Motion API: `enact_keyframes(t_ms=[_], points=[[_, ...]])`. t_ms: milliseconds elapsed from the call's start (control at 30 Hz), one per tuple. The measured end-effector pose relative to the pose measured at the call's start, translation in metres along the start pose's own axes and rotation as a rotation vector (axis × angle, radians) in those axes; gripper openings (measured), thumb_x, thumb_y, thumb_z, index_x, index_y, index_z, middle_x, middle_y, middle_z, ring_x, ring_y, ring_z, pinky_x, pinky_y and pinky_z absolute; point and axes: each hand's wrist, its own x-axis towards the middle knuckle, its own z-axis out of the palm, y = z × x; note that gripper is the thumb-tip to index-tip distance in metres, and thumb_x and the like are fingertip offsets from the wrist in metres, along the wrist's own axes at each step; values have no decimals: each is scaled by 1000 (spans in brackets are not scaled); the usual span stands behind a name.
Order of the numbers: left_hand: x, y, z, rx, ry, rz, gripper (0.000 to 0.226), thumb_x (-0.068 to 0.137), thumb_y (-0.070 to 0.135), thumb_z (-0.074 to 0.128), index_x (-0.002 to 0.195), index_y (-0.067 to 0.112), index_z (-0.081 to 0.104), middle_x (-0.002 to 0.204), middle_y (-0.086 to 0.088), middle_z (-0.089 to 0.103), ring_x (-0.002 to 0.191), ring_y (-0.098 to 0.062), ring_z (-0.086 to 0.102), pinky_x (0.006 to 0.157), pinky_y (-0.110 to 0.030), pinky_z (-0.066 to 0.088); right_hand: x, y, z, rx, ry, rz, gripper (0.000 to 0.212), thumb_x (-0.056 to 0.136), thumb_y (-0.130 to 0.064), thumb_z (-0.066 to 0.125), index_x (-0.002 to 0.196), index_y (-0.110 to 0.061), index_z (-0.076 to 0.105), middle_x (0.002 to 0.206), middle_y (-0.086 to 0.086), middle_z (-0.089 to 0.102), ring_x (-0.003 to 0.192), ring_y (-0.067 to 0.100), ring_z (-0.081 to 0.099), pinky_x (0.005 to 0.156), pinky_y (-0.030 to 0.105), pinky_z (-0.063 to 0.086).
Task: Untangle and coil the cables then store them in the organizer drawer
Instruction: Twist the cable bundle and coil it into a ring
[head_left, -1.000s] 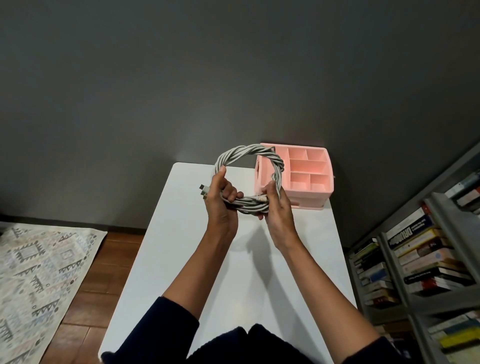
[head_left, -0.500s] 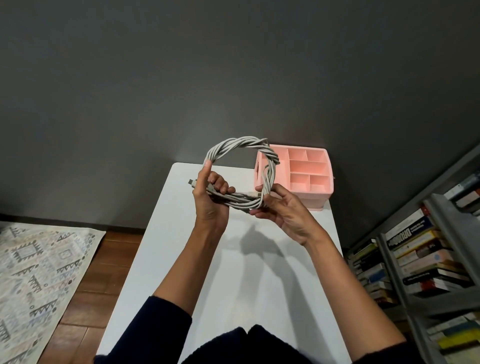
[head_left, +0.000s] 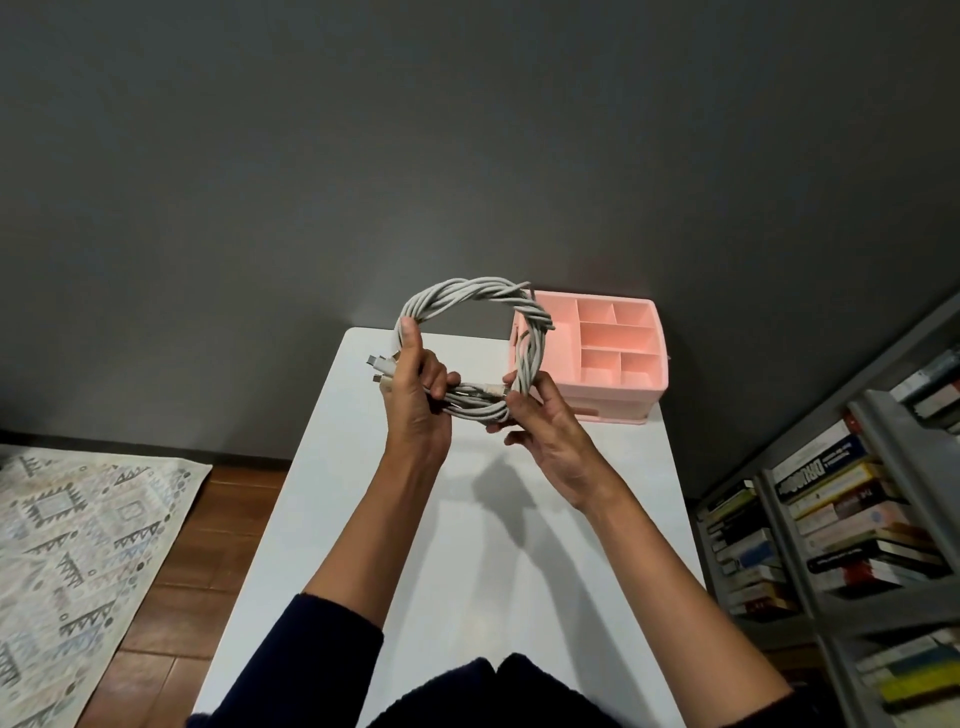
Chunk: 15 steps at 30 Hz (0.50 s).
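Note:
A ring of twisted grey cables (head_left: 467, 292) is held upright above the white table (head_left: 467, 545). My left hand (head_left: 415, 405) grips the ring's lower left, thumb up along the strands, with plug ends sticking out to the left. My right hand (head_left: 545, 431) pinches the ring's lower right near a connector. Behind the ring, at the table's far right, stands the pink organizer (head_left: 618, 364) with open top compartments and a drawer front low down.
A grey bookshelf (head_left: 841, 519) full of books stands to the right of the table. A patterned rug (head_left: 78, 561) lies on the wooden floor to the left. A dark wall rises behind the table.
The cable ring has been lifted a little and shifted left. My right hand turned from gripping the ring from the side to pinching it from below with the palm facing up.

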Motion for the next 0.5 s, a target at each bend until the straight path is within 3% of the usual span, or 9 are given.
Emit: enact_keyframes(t_ms=[67, 133, 200, 300, 367, 433, 500], points=[[1, -1, 2, 18, -15, 39, 37, 95, 34, 56, 60, 27, 45, 45, 9, 21, 37, -5, 20, 47, -17, 32, 1, -2, 8, -104, 46, 123, 42, 89, -34, 64, 122, -22, 40, 119, 7, 58, 95, 21, 65, 78, 31, 54], [1, -1, 4, 68, -44, 79, 40, 94, 32, 58, 59, 25, 40, 45, 9, 22, 38, -6, 20, 49, -18, 31, 0, -4, 20, 31, 39, 368, 64, 78, -51, 64, 126, -19, 37, 126, 19, 51, 97, 30, 66, 86, 44, 56], [2, -2, 5, 126, -75, 116, 40, 91, 31, 62, 57, 25, 42, 44, 10, 24, 38, -6, 20, 48, -20, 27, 0, -9, 27, 222, -20, 484, 72, 77, -62, 56, 125, -11, 42, 122, 26, 56, 92, 34, 68, 90, 48, 54], [-3, -8, 2, 141, -89, 94, 37, 86, 33, 63, 54, 27, 48, 44, 9, 24, 38, -6, 20, 49, -20, 29, 11, -14, 28, 508, 77, 330, 44, 95, -40, 47, 109, 1, 57, 101, 19, 68, 91, 27, 68, 91, 40, 53], [-9, -15, -1, 84, -90, 52, 42, 90, 33, 62, 53, 26, 44, 45, 7, 23, 39, -8, 20, 58, -24, 38, 18, -16, 27, 583, 191, 221, 28, 98, -20, 47, 104, 5, 58, 87, 15, 72, 82, 23, 70, 82, 32, 58], [-12, -21, 0, 50, -34, 14, 45, 94, 32, 59, 53, 25, 41, 45, 6, 23, 40, -8, 22, 66, -30, 44, 19, -14, 25, 613, 220, 143, 25, 98, -16, 48, 113, 3, 55, 87, 13, 73, 79, 20, 71, 77, 30, 59], [-14, -26, 2, 28, 62, -27, 42, 94, 33, 58, 58, 22, 41, 45, 6, 26, 40, -8, 26, 64, -28, 44, 19, -10, 23, 608, 239, 97, 24, 96, -20, 50, 111, -2, 57, 88, 11, 73, 77, 19, 70, 76, 31, 59]])
